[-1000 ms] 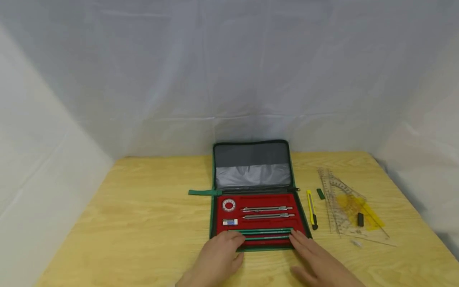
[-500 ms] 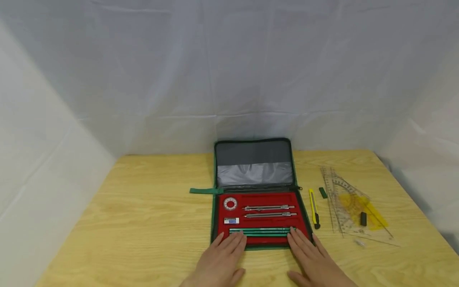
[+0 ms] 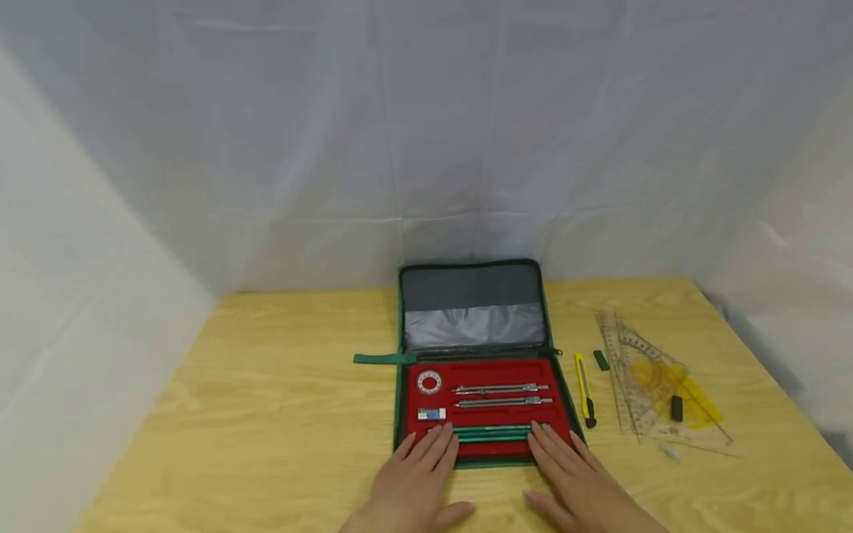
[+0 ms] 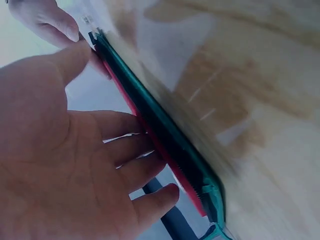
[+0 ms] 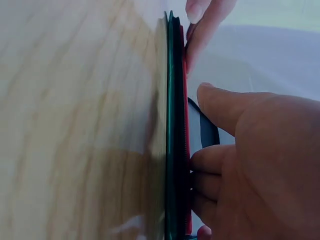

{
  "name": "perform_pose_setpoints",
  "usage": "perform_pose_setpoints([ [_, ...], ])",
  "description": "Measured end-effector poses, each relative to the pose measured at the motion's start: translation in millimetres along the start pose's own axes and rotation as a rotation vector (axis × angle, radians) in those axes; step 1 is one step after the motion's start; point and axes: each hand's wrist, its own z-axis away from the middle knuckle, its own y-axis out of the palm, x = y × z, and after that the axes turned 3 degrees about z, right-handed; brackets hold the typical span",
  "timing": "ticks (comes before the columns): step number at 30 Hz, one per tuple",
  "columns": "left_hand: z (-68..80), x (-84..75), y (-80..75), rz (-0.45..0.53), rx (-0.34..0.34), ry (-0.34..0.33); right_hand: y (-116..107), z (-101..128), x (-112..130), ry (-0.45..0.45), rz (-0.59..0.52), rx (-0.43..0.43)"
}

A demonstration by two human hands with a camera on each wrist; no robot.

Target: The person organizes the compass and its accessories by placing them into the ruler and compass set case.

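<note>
A green zip case [image 3: 474, 287] lies unfolded, its red tray [image 3: 493, 374] facing up. Several green pencils [image 3: 493, 431] lie across the near part of the tray. My left hand [image 3: 415, 474] rests straight fingers on their left end, and my right hand [image 3: 578, 477] does the same at the right end. Two metal compasses [image 3: 501, 395], a round white ring [image 3: 429, 382] and an eraser [image 3: 431, 414] sit in the tray behind them. In the left wrist view the fingers [image 4: 135, 150] lie over the case's red edge; the right wrist view shows the same for the right fingers [image 5: 207, 160].
Right of the case lie a yellow utility knife [image 3: 584, 389], a small green block [image 3: 601, 360], clear rulers and set squares [image 3: 629, 400] over a yellow sheet, a dark block [image 3: 676, 408] and a small clear piece [image 3: 670, 453]. A white sheet [image 3: 373, 148] hangs behind the table.
The pencils have gone from spread apart to close together in the tray. Both hands have flattened, with fingers straighter and now over the pencil ends.
</note>
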Motion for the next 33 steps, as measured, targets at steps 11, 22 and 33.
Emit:
perform_pose_setpoints([
  [11,-2.0,-1.9,-2.0,0.028,0.025,-0.025,-1.3,-2.4,-0.5,-0.013,-0.03,-0.011],
  [22,-1.4,2.3,-1.1,0.004,0.013,-0.015,-4.2,-6.4,-0.9,-0.018,-0.023,-0.017],
  [33,-1.5,3.3,0.8,0.0,0.042,-0.015,-6.5,-5.3,-2.1,-0.026,-0.049,-0.071],
])
